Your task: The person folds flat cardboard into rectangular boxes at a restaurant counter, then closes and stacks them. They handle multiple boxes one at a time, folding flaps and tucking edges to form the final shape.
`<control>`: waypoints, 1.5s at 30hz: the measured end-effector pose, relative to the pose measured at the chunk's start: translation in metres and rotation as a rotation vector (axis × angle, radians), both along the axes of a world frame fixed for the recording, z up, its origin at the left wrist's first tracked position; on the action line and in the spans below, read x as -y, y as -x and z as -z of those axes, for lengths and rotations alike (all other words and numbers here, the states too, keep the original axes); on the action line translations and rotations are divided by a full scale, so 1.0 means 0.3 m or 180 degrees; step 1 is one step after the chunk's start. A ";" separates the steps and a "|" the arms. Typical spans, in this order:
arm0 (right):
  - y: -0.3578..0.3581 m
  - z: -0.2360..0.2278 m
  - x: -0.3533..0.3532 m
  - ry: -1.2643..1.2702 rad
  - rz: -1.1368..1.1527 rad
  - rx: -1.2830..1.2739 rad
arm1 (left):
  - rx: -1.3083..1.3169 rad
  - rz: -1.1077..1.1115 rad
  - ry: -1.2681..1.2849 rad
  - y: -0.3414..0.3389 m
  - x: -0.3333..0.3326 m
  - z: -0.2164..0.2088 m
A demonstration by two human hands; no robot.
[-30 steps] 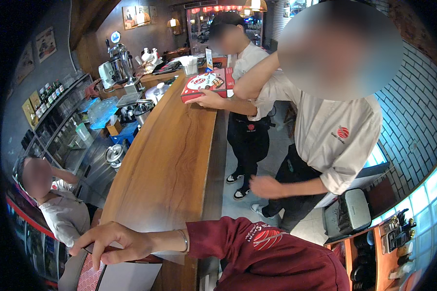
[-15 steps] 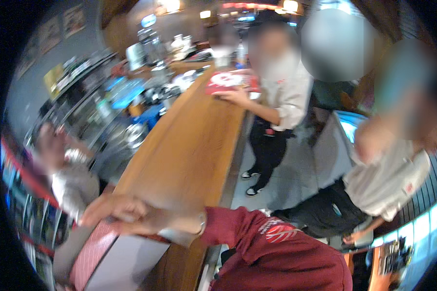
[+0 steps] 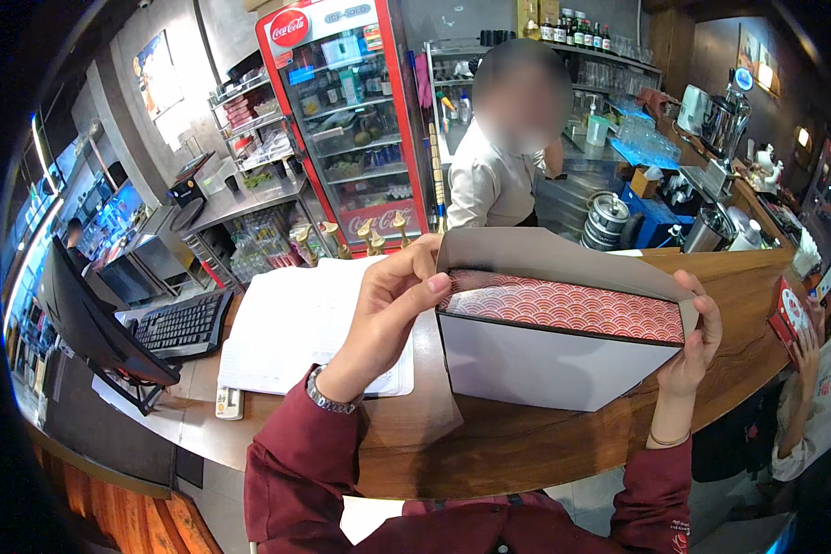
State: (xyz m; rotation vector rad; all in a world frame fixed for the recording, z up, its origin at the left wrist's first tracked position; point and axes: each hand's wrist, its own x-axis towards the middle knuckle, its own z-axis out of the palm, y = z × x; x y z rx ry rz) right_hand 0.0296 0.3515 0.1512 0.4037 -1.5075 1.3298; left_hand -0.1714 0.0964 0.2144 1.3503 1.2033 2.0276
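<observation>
Above the wooden counter, a white box (image 3: 545, 362) with a raised grey flap (image 3: 545, 254) tilts between my two hands. Inside it shows a layer printed with a red-and-white wave pattern (image 3: 572, 309); whether this is a stack of sheets or a lining, I cannot tell. My left hand (image 3: 390, 305) pinches the box's left end, thumb on the front corner and fingers behind. At the opposite end, my right hand (image 3: 695, 340) has its fingers wrapped round the corner. The underside of the box is hidden.
Left of the box lie white papers (image 3: 286, 323), a keyboard (image 3: 183, 325), a monitor (image 3: 97, 314) and a small white remote (image 3: 230, 403). Brass taps (image 3: 367, 236) stand beyond. Behind the counter (image 3: 415, 466) is a person (image 3: 499, 185); another at right holds a red box (image 3: 788, 309).
The view has swung left, bringing the box from the lower left to the middle. My left hand now shows at its left end. My right hand holds the right end.
</observation>
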 end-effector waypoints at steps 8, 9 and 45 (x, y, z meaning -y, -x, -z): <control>-0.006 0.017 -0.035 -0.0399 -0.0251 0.0030 | -0.0143 -0.0281 0.0191 0.019 0.012 0.027; -0.007 0.016 -0.032 -0.0399 -0.0250 0.0029 | -0.0228 -0.0211 0.0170 0.019 0.013 0.024; -0.014 -0.021 -0.020 -0.0114 -0.0761 0.0254 | -0.0963 0.0175 -0.0546 0.037 -0.057 0.152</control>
